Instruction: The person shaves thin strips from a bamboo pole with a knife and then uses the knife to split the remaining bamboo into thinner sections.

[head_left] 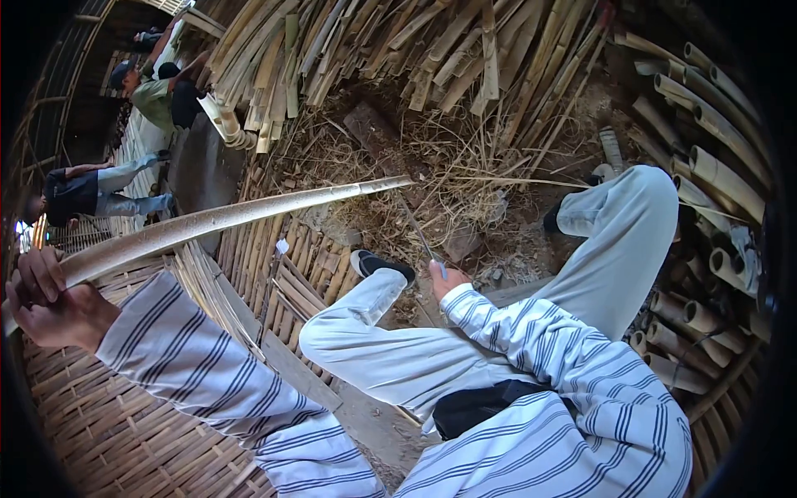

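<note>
At the far left, my left hand [60, 303] is closed around the end of a long split bamboo strip [224, 217]. The strip reaches right and slightly up, its far end over the shavings in front of me. My right hand [447, 278] is wrapped round the handle of a thin-bladed knife [422, 238], low between my knees. The blade points up and left, below the far end of the strip. Most of the handle is hidden by my fingers.
Split bamboo strips [357, 41] are piled ahead. Cut bamboo tubes [722, 178] lie stacked at the right. Shavings surround a wooden block [374, 133]. Woven bamboo [141, 398] spreads at the lower left. Two people [154, 100] [79, 192] are at the upper left.
</note>
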{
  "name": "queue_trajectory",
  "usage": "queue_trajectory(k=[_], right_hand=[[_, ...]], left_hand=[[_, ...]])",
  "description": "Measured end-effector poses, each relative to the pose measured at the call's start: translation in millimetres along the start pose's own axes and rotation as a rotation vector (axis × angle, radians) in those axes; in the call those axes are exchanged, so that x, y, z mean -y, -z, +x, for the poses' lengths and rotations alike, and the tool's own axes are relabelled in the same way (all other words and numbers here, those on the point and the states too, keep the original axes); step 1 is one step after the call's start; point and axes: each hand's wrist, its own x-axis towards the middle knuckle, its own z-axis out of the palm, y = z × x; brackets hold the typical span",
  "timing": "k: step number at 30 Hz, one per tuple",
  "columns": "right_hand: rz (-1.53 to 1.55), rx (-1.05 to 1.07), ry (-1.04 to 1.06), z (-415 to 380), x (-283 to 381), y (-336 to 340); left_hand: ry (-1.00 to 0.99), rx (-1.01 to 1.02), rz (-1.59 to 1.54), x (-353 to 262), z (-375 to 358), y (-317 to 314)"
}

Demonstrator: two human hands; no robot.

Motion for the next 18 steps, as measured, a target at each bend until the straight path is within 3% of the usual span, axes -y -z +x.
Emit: queue_trajectory(k=[8, 10, 13, 18], right_hand=[[0.061, -0.221, 0.208, -38.7, 21.3, 14.9], [0.063, -0.137, 0.349, -42.8, 47.4, 30.7], [-0.054, -0.112, 0.550, -33.6, 71.5, 36.6], [-0.145, -0.161, 0.349, 32.0, 22.1, -1.0]], left_hand=[[0.014, 0.056, -0.086, -0.7, -5.8, 11.8], [0.002, -0.028, 0.050, -5.2, -10.0, 6.3], [0.083, 0.066, -0.192, -9.7, -1.4, 32.4], [0.133, 0.172, -0.492, -9.1, -4.3, 17.0]])
